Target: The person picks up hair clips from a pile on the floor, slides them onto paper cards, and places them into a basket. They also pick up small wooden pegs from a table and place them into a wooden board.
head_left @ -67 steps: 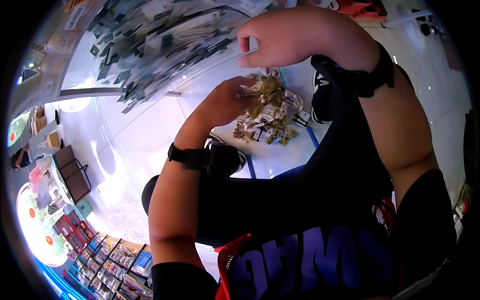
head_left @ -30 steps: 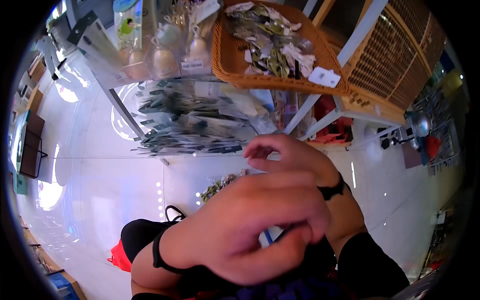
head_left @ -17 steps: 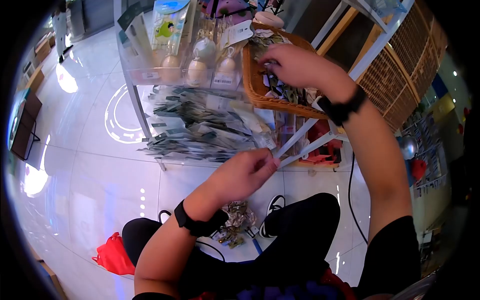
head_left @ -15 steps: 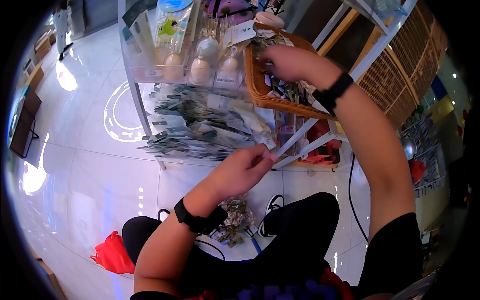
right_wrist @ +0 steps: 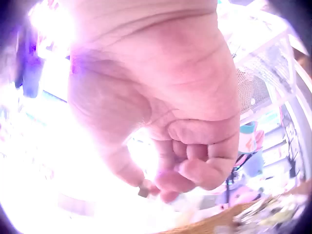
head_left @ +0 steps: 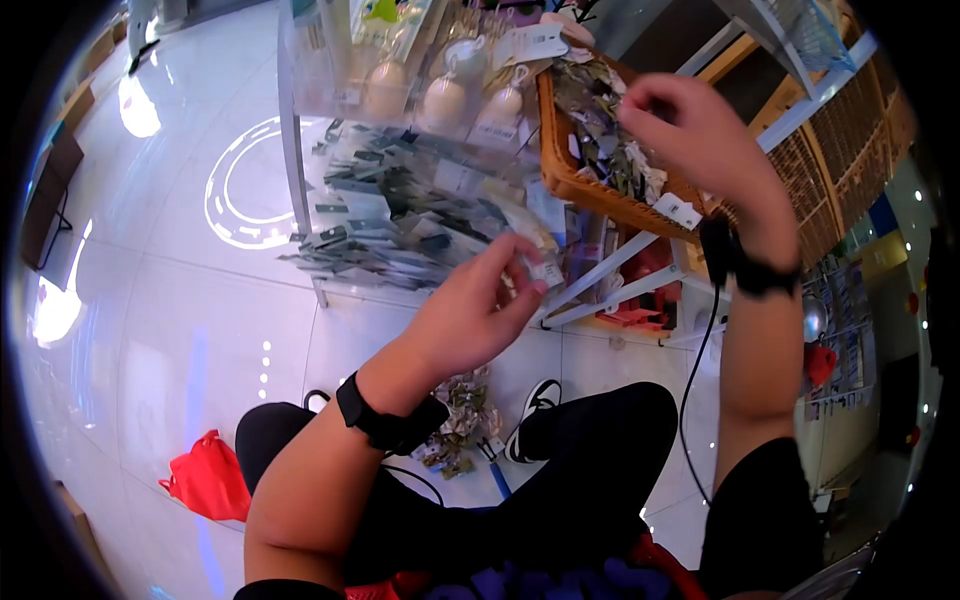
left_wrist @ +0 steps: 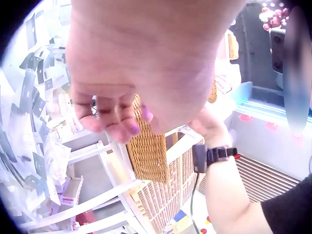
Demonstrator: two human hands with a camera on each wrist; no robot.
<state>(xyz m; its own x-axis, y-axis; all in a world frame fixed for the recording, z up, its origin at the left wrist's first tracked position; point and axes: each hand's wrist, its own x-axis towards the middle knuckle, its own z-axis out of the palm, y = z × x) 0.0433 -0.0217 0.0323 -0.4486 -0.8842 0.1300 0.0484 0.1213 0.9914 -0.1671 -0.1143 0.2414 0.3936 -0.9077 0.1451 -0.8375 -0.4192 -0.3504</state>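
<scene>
My right hand (head_left: 700,135) is over the orange wicker basket (head_left: 590,197), which holds a heap of cream and olive fabric hair ties (head_left: 640,168) in small packs. Up close, in the right wrist view, thumb and fingertips meet around a small grey-brown piece (right_wrist: 143,191); the rest of it is lost in glare. My left hand (head_left: 465,310) hovers in front of the shelf with fingers loosely bent, thumb apart from them and nothing between. Below it on the floor, partly covered by my left wrist, lies a pile of similar hair ties (head_left: 468,410).
Egg-shaped sponges (head_left: 443,100) in clear packs stand on the upper shelf left of the basket. Beneath are many flat plastic packets (head_left: 390,210). White shelf legs (head_left: 610,280) slant below the basket. A red bag (head_left: 210,478) lies by my left knee.
Both hands leave the floor pile, and the head view tilts up toward the shelf. My right hand goes into the basket, then rises rightward off its contents. My left hand's fingers spread slightly.
</scene>
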